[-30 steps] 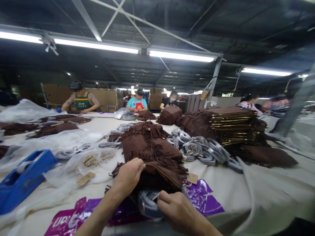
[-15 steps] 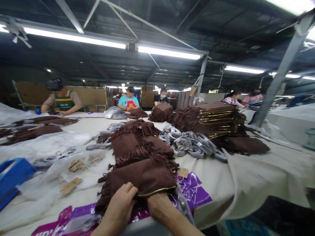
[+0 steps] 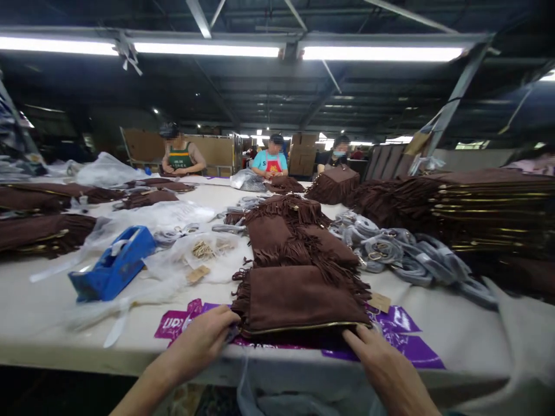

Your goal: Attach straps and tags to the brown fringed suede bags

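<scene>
A brown suede bag with fringe (image 3: 299, 297) lies flat at the table's near edge, its gold zipper toward me. Under it is a purple printed plastic bag (image 3: 396, 332). My left hand (image 3: 203, 341) pinches the bag's left zipper end, fingers closed on the corner. My right hand (image 3: 381, 361) rests at the right zipper end, fingers bent down onto the edge of the bag. More brown fringed bags (image 3: 295, 234) lie piled just behind it.
A blue tape dispenser (image 3: 113, 266) and clear plastic bags with small tags (image 3: 203, 251) lie at the left. Grey wrapped straps (image 3: 403, 254) and a tall stack of brown bags (image 3: 494, 211) are at the right. Several people work at the table's far end.
My hands moved apart from the bag's middle opening to its two zipper ends. The bag now lies flat and closed. The view has swung to the left.
</scene>
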The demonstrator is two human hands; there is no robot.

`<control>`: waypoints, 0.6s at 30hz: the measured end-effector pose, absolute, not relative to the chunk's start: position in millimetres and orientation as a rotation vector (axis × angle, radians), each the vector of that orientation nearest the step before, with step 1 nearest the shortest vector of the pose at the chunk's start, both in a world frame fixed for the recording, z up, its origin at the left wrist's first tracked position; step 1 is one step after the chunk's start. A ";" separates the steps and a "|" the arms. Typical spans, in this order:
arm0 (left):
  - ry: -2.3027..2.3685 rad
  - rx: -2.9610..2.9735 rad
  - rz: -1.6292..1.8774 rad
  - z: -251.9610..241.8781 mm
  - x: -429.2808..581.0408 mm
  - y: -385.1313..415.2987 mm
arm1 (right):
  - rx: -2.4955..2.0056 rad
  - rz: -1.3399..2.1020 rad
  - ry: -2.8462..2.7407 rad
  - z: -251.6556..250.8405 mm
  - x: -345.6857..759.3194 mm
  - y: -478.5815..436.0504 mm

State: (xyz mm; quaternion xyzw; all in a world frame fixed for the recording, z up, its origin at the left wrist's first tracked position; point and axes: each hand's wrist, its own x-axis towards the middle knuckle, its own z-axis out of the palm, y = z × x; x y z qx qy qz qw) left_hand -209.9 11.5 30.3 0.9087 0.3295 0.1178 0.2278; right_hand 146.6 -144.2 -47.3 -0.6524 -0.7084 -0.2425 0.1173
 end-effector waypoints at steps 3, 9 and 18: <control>0.918 2.515 0.261 31.7 -200.7 6.2 | -1.931 -0.570 -2.107 -30.0 136.6 -132.4; 1.055 2.517 0.235 30.4 -199.0 -2.1 | -1.820 -0.366 -2.265 -22.7 136.4 -132.0; 0.835 1.858 0.559 38.9 -193.2 -12.9 | -1.430 0.011 -2.185 -5.1 11.0 -109.4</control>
